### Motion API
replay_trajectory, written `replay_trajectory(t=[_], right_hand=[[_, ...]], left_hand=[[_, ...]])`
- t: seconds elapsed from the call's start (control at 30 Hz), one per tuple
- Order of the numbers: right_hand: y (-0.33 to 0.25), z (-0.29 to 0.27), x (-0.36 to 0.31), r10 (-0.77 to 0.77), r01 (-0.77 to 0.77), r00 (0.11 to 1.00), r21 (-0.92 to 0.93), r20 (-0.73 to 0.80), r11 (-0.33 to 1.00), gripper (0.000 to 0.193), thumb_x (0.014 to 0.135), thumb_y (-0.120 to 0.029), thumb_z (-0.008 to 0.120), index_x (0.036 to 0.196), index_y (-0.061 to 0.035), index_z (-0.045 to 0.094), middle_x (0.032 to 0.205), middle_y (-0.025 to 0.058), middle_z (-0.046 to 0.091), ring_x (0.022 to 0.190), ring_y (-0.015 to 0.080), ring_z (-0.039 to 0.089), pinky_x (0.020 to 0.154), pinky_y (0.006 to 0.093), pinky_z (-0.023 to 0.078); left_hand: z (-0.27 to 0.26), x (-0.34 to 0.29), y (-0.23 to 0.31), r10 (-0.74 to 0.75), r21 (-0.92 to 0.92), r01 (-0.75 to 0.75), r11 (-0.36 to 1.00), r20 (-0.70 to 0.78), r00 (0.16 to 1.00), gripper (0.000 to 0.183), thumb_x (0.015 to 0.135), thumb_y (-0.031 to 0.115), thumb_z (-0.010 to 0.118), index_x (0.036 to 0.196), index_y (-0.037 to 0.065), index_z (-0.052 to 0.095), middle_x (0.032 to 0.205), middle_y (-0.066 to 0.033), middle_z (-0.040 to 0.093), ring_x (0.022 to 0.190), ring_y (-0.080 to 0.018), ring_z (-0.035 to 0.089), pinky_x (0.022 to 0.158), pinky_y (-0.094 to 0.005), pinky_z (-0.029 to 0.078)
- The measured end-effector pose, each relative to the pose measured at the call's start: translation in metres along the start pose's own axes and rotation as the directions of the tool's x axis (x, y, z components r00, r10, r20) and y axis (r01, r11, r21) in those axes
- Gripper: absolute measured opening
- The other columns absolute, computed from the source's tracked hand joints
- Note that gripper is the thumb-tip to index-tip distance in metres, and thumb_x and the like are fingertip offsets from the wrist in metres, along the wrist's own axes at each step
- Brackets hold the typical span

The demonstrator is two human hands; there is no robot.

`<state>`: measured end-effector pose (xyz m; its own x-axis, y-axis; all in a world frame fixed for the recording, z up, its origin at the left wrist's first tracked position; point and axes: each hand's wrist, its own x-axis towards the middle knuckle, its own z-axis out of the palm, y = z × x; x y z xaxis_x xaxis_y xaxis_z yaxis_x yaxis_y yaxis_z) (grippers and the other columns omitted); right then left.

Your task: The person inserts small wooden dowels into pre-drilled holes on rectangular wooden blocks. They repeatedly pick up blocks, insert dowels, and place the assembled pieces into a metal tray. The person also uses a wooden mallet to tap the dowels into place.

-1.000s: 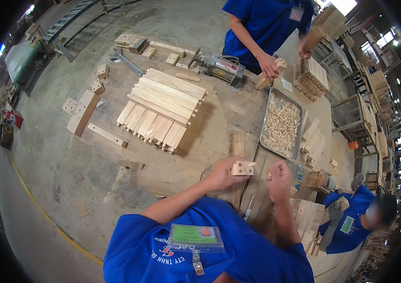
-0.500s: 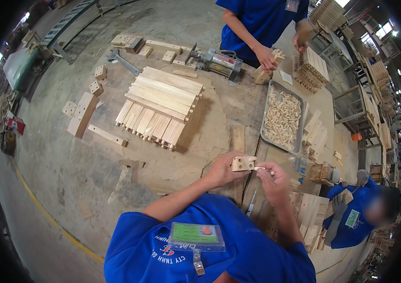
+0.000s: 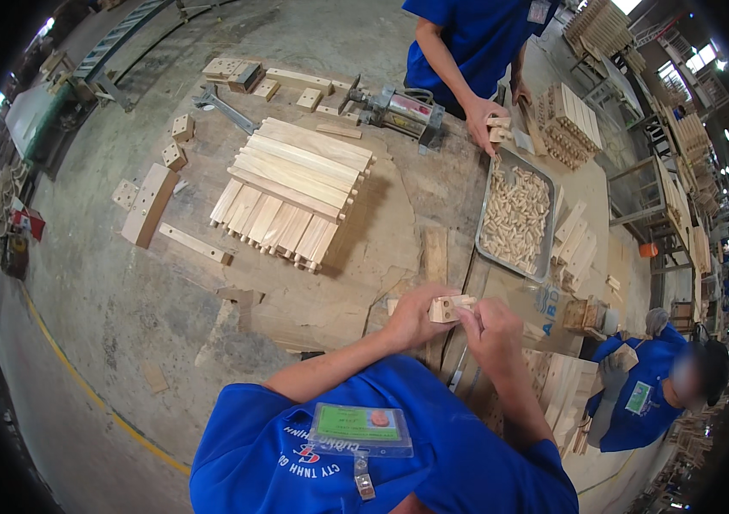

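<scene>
My left hand (image 3: 414, 319) is closed around a small pale wooden block (image 3: 443, 309) with round holes drilled in its face. A short wooden dowel (image 3: 467, 301) sticks out of the block's right end. My right hand (image 3: 496, 334) pinches at that same end, thumb and fingers against the block; the dowel it holds is mostly hidden by the fingers. To the upper right, a grey metal tray (image 3: 479, 224) holds a heap of loose dowels (image 3: 514, 214).
Stacked wooden slats (image 3: 296, 184) with dowelled ends lie ahead to the left, near a clamp-like metal tool (image 3: 403, 116) and a wrench (image 3: 232, 111). A co-worker's hand (image 3: 483, 120) holds a dowelled piece over the tray. Another person (image 3: 647, 385) works at right beside wooden boards (image 3: 566, 390).
My right hand has brought its dowel in against the block's end, and the block has turned slightly. The co-worker's hand has moved toward the tray with the wooden piece.
</scene>
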<state>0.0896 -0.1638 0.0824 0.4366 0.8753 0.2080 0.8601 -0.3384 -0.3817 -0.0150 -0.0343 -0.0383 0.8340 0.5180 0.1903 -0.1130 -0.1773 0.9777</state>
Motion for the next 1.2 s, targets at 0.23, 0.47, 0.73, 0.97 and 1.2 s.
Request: replay_trajectory(t=[0.23, 0.47, 0.73, 0.97, 1.2], right_hand=[[0.037, -0.013, -0.02, 0.49, -0.548, 0.765, 0.821, 0.417, 0.157, 0.013, 0.102, -0.008, 0.067, 0.114, -0.0023, 0.066, 0.096, 0.0047, 0.07, 0.088, 0.0166, 0.07, 0.076, 0.0344, 0.058], [0.017, -0.042, -0.003, 0.468, -0.34, 0.842, 0.937, 0.269, 0.073, 0.018, 0.101, -0.003, 0.067, 0.118, 0.001, 0.062, 0.101, 0.01, 0.071, 0.097, 0.0223, 0.074, 0.088, 0.0364, 0.061], [0.025, -0.045, 0.019, 0.364, -0.342, 0.889, 0.931, 0.277, 0.127, 0.022, 0.093, -0.002, 0.081, 0.11, 0.0016, 0.067, 0.097, 0.0101, 0.075, 0.083, 0.0117, 0.07, 0.067, 0.0248, 0.058], [-0.006, -0.048, 0.051, 0.223, -0.528, 0.849, 0.79, 0.48, 0.31, 0.017, 0.097, -0.002, 0.076, 0.112, 0.0027, 0.07, 0.096, 0.0092, 0.074, 0.077, 0.0106, 0.069, 0.063, 0.0244, 0.055], [-0.025, -0.028, 0.058, -0.09, -0.023, 0.959, 0.39, 0.268, 0.92, 0.012, 0.091, -0.001, 0.074, 0.103, -0.002, 0.073, 0.094, 0.0088, 0.072, 0.08, 0.0241, 0.069, 0.07, 0.0363, 0.053]], left_hand=[[-0.002, 0.002, -0.001, -0.074, -0.147, 0.078, 0.986, 0.03, 0.997, 0.042, 0.086, 0.013, 0.09, 0.123, 0.007, 0.072, 0.113, -0.007, 0.075, 0.104, -0.0167, 0.072, 0.092, -0.0328, 0.058], [-0.007, 0.007, 0.003, -0.034, -0.089, 0.035, 0.995, 0.018, 0.999, 0.041, 0.087, 0.012, 0.09, 0.123, 0.007, 0.072, 0.112, -0.0065, 0.074, 0.104, -0.0164, 0.072, 0.092, -0.0319, 0.057], [-0.01, 0.006, 0.008, -0.07, -0.133, 0.071, 0.989, 0.018, 0.997, 0.041, 0.086, 0.013, 0.09, 0.123, 0.008, 0.073, 0.111, -0.0055, 0.075, 0.103, -0.017, 0.073, 0.091, -0.0323, 0.058], [-0.008, 0.003, 0.002, -0.059, -0.085, 0.055, 0.995, -0.045, 0.997, 0.045, 0.085, 0.027, 0.091, 0.121, 0.009, 0.073, 0.111, -0.01, 0.076, 0.1, -0.0249, 0.074, 0.088, -0.0359, 0.059], [-0.008, 0.004, -0.005, 0.002, -0.035, -0.005, 0.999, -0.073, 0.997, 0.047, 0.083, 0.028, 0.09, 0.122, 0.01, 0.071, 0.112, -0.0125, 0.075, 0.103, -0.033, 0.073, 0.089, -0.0403, 0.058]])
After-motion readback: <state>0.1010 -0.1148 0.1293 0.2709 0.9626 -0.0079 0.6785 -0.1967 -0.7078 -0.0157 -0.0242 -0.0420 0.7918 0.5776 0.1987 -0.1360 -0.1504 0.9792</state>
